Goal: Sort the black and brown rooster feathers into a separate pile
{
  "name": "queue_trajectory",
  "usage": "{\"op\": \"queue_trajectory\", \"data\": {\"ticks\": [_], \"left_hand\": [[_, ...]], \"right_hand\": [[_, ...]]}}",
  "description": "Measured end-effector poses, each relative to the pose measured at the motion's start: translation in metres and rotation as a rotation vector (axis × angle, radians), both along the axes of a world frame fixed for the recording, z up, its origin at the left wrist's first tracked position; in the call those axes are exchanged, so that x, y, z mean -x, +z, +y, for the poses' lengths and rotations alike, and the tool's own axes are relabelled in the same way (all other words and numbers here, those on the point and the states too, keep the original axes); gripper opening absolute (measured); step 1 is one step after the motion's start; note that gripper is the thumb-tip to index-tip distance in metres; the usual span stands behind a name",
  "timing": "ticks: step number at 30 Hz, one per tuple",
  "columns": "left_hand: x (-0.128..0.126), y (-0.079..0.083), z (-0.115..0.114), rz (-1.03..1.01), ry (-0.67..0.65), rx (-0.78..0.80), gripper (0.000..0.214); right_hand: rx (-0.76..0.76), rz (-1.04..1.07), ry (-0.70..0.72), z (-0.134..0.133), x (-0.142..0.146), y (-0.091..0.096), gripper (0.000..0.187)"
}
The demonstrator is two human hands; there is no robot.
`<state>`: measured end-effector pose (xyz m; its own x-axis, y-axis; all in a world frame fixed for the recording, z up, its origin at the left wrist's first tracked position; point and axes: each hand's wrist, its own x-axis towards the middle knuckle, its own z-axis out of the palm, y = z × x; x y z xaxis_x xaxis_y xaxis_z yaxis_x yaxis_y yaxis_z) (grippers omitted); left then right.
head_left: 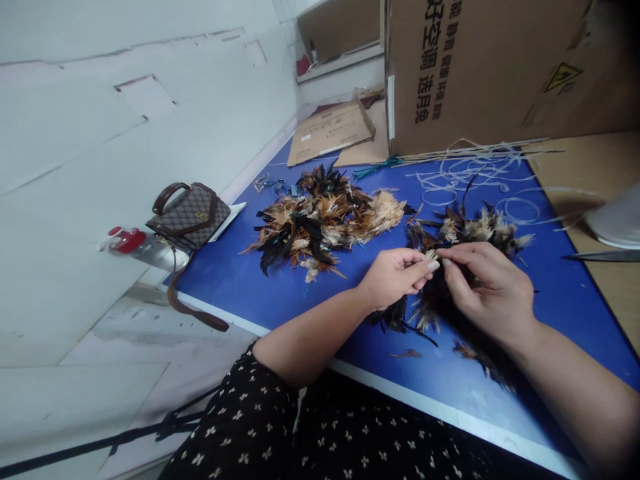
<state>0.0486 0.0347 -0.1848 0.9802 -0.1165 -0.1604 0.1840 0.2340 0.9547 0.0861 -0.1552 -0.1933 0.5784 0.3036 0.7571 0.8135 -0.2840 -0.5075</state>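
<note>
Looks like I'm bunching quills, right of frame centre: left hand pinches them, right hand narrow at their tips, can't tell if gripping. Next move needs a firm left pinch.

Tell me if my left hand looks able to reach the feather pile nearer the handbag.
Probably yes. Your left hand is close to that feather pile, and nothing visible stands between them. It is pinching some pale quills, though, so it would likely need to let go first.
</note>
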Motion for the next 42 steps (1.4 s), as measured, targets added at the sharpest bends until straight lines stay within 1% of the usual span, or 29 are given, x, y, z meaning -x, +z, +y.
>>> {"op": "queue_trajectory", "data": {"ticks": [2, 5, 6, 11, 14, 16, 19, 23, 27, 30, 32, 36, 38, 40, 42], "left_hand": [[-0.001, -0.001, 0.000, -0.005, 0.010, 0.006, 0.060], [-0.002, -0.003, -0.002, -0.012, 0.022, 0.016, 0.062], [-0.002, -0.004, -0.002, -0.011, 0.026, 0.016, 0.062], [-0.003, -0.005, -0.003, 0.014, 0.037, -0.010, 0.064], [-0.002, -0.007, -0.002, 0.017, 0.046, -0.017, 0.064], [-0.002, -0.009, -0.002, 0.015, 0.048, -0.017, 0.064], [-0.003, -0.011, -0.002, 0.012, 0.051, -0.021, 0.066], [-0.003, -0.012, -0.001, 0.009, 0.037, -0.038, 0.066], [-0.002, -0.008, -0.001, 0.025, -0.008, -0.082, 0.059], [0.000, -0.003, -0.001, 0.022, -0.050, -0.084, 0.055], [0.000, -0.001, -0.001, 0.017, -0.075, -0.071, 0.054], [0.001, 0.000, -0.001, 0.023, -0.084, -0.041, 0.054], [0.001, -0.001, -0.001, 0.024, -0.081, -0.035, 0.055], [0.000, -0.002, -0.001, 0.019, -0.075, -0.027, 0.057], [0.000, -0.003, -0.001, 0.006, -0.065, 0.008, 0.058]], "right_hand": [[0.092, -0.070, -0.014, -0.005, -0.002, -0.002, 0.022], [0.312, -0.232, -0.074, -0.015, -0.007, -0.004, 0.026], [0.362, -0.259, -0.082, -0.017, -0.008, -0.004, 0.027], [0.447, -0.235, -0.055, -0.024, -0.013, -0.001, 0.027], [0.518, -0.351, -0.069, -0.024, -0.014, 0.001, 0.028], [0.537, -0.410, -0.087, -0.024, -0.014, 0.002, 0.025], [0.529, -0.413, -0.099, -0.023, -0.014, 0.001, 0.020], [0.518, -0.327, -0.030, -0.023, -0.016, -0.001, 0.017], [0.480, -0.116, 0.094, -0.024, -0.019, 0.001, 0.017], [0.387, 0.061, 0.219, -0.025, -0.021, 0.004, 0.010], [0.324, 0.161, 0.265, -0.025, -0.023, 0.005, 0.012], [0.234, 0.422, 0.256, -0.027, -0.023, 0.002, 0.019], [0.188, 0.522, 0.258, -0.027, -0.022, 0.000, 0.026], [0.143, 0.550, 0.252, -0.025, -0.020, -0.002, 0.031], [0.081, 0.495, 0.200, -0.021, -0.018, -0.003, 0.029]]}}
